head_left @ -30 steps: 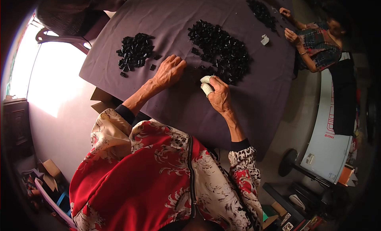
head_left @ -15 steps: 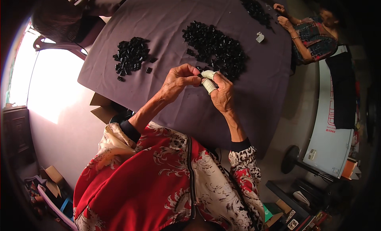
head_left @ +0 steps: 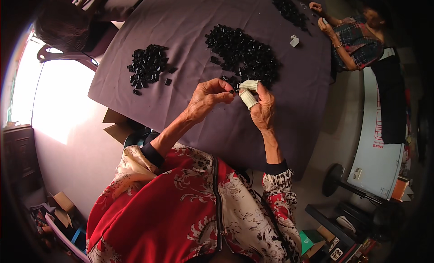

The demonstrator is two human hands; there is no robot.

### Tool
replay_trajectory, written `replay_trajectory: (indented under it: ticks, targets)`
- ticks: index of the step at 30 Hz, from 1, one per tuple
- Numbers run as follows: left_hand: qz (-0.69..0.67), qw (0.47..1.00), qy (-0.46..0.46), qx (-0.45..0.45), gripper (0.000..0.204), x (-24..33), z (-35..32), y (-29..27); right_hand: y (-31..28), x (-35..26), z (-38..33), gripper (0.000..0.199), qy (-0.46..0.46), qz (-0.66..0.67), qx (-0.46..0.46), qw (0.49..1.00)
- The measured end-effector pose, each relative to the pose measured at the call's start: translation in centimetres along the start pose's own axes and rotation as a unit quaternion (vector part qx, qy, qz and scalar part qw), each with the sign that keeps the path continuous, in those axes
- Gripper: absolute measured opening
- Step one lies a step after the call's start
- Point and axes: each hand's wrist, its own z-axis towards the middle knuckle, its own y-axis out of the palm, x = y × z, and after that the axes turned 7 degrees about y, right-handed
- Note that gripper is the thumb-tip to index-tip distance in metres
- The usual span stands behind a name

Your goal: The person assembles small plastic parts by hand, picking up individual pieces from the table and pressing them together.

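Observation:
In front of me, over the near edge of the large pile of small black plastic pieces (head_left: 246,55), both hands are raised. My left hand (head_left: 209,99) is closed in a pinch on a small black piece (head_left: 232,91) at its fingertips. Cream ribbed finger covers (head_left: 248,99) sit on the thumb and forefinger of my right hand (head_left: 263,110). Those two covered fingers are bent together just right of the left fingertips, with a narrow gap between the hands. What they hold, if anything, is too small to make out. A smaller pile of black pieces (head_left: 147,66) lies to the left.
A purple-brown cloth (head_left: 190,41) covers the table. A third black pile (head_left: 289,11) and a small whitish object (head_left: 294,40) lie at the far right. Beside them sits another person (head_left: 357,41), hands raised. Someone else (head_left: 63,28) is at the far left.
My hands have drawn slightly apart, the right one moving to the right. A small black piece now shows at the left fingertips. The other person's hands at right have shifted apart.

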Motion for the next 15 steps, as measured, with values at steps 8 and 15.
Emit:
replay_trajectory:
  ticks: [8,15]
  targets:
    - [0.021,1.000,-0.010,0.000,0.011,-0.13,-0.07,0.25,0.31,0.97,-0.40,0.016,-0.008,-0.027,-0.005,1.000]
    - [0.070,0.997,-0.013,0.005,0.012,-0.23,-0.43,0.31,0.19,0.82,-0.52,0.017,-0.079,-0.142,0.003,0.987]
